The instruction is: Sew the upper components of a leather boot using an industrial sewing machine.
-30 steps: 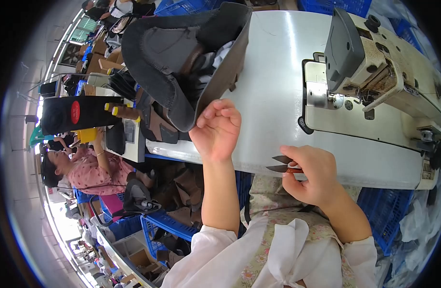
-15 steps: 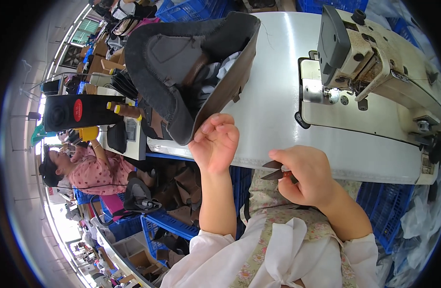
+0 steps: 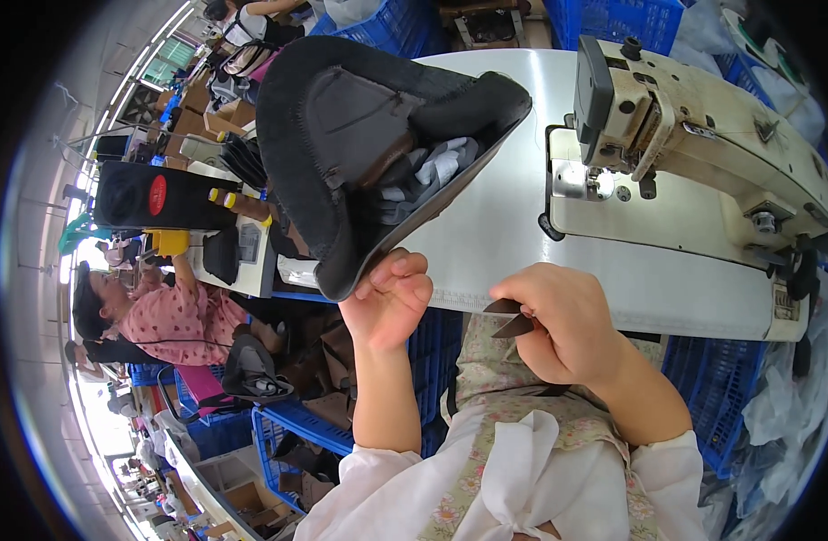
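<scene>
A black and dark grey unfinished bag (image 3: 292, 135) with a padded rim stands tilted on the white sewing table (image 3: 513, 198). Its mouth is open, and a few light and dark grey pieces (image 3: 436, 171) lie inside. My left hand (image 3: 387, 298) is at the bag's lower corner, fingers curled against its edge. In my right hand (image 3: 562, 320), a pair of thread snips (image 3: 511, 323) is held just above the table's front edge. Their dark blades are apart and point left, toward my left hand. My palm hides most of the handle.
A sewing machine (image 3: 666, 117) stands at the right, its needle area over a metal plate (image 3: 571, 180). Blue crates (image 3: 720, 388) sit below and behind the table. Another person (image 3: 175, 311) in a pink top works at the left, beside a black machine (image 3: 130, 198).
The bag has turned and shifted right, nearer the sewing machine, with my left hand still at its corner. The whole view has shifted a little. My right hand keeps the snips.
</scene>
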Tool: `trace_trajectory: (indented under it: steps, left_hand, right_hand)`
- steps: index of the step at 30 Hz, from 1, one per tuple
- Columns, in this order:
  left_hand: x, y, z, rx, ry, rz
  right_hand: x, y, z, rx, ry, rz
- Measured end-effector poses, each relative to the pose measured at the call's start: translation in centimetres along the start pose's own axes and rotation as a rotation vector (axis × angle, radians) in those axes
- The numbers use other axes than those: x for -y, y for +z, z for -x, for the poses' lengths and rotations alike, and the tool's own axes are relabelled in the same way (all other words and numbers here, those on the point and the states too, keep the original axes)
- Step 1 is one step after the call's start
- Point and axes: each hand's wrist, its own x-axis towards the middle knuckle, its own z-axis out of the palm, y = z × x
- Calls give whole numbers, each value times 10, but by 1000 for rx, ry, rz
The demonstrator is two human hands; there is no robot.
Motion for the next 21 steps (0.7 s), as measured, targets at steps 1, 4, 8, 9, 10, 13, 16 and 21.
trace_trajectory:
  steps: [1, 4, 8, 9, 10, 13, 16, 21]
  left_hand:
    - [1, 1, 2, 2, 0, 7]
    - [4, 6, 6, 26, -6, 1]
    - [8, 14, 12, 63, -26, 29]
    - [8, 14, 14, 68, -28, 31]
    - [8, 13, 16, 71, -20, 14]
    - [11, 17, 20, 68, -5, -5]
    - [12, 20, 25, 45, 9, -22]
    - [8, 21, 35, 15, 18, -63]
  right_hand:
    - [2, -1, 1, -2, -6, 3]
    - [7, -3, 5, -11, 4, 34]
    - [14, -8, 11, -15, 48, 44]
    - [17, -8, 12, -18, 65, 49]
    - [18, -11, 13, -20, 60, 47]
    - [21, -16, 16, -43, 96, 13]
    - [25, -18, 16, -32, 120, 13]
    - [33, -20, 10, -22, -14, 43]
